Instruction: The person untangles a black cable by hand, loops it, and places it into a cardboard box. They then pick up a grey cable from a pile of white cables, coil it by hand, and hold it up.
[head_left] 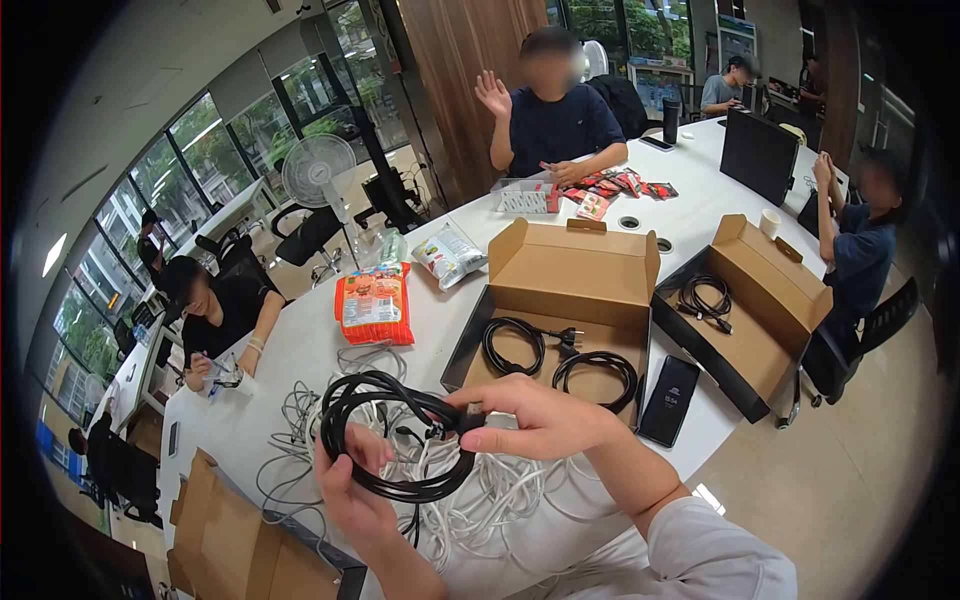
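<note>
Left hand: the left hand (350, 490) is closed around the lower left of the black cable coil (420, 490), with the thumb lying across the loops.
Right hand: the right hand (535, 415) pinches the coil's right side, fingers drawn narrow around the spot where a plug end sticks out of the loops.
Coil position: held just above the table (300, 345) near its front edge, over a loose white cable pile (480, 510).
Middle box: an open cardboard box (570, 270) stands just beyond the right hand, its lid tilted back. Two coiled black cables lie in it side by side: the left coil (488, 345), with its plug (568, 337) pointing right, and the right coil (597, 356).
Right box: a second open box (765, 345) sits at an angle beside the first and holds a single black coil (705, 297) near its far end.
Between the boxes: a black phone (670, 398) lies flat on the table, just beside the middle box.
Corner box: a third cardboard box (225, 530) sits at the near left corner; its contents cannot be seen.
Clear tub: a clear tub (523, 197) stands at the far side with red sachets (615, 185) spread next to it; what is inside is too small to tell.
Packets: an orange packet (373, 303) and a white bag (450, 255) lie left of the middle box.
Others: the person opposite (555, 125) raises one hand, a person at the left (215, 315) handles a white cable, and another sits at the right (860, 250).
</note>
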